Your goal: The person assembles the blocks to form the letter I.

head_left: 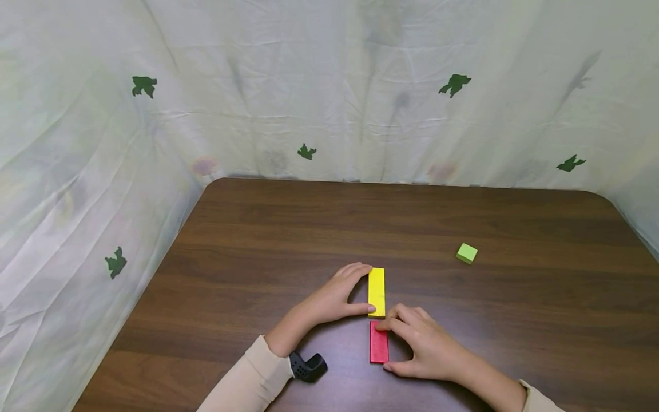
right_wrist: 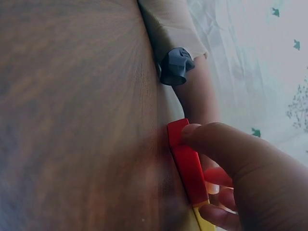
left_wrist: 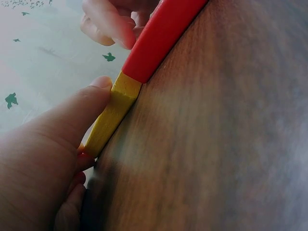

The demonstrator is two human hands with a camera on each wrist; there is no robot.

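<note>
A long yellow block [head_left: 376, 290] lies on the brown table, with a shorter red block [head_left: 378, 346] almost in line on its near side. In the head view a narrow gap parts their ends. My left hand [head_left: 334, 294] grips the yellow block, thumb at the near end and fingers at the far end. From the right, my right hand [head_left: 424, 343] holds the red block between its thumb at the near corner and its index finger near the far end. The right wrist view shows that thumb [right_wrist: 207, 137] pressed against the red block [right_wrist: 187, 166].
Farther back on the right stands a small light green block [head_left: 467, 253], apart from both hands. A black wrist device [head_left: 309, 367] is strapped at my left wrist. Pale cloth [head_left: 329, 86] with dark green patches hangs behind the table [head_left: 288, 229] and along its left side.
</note>
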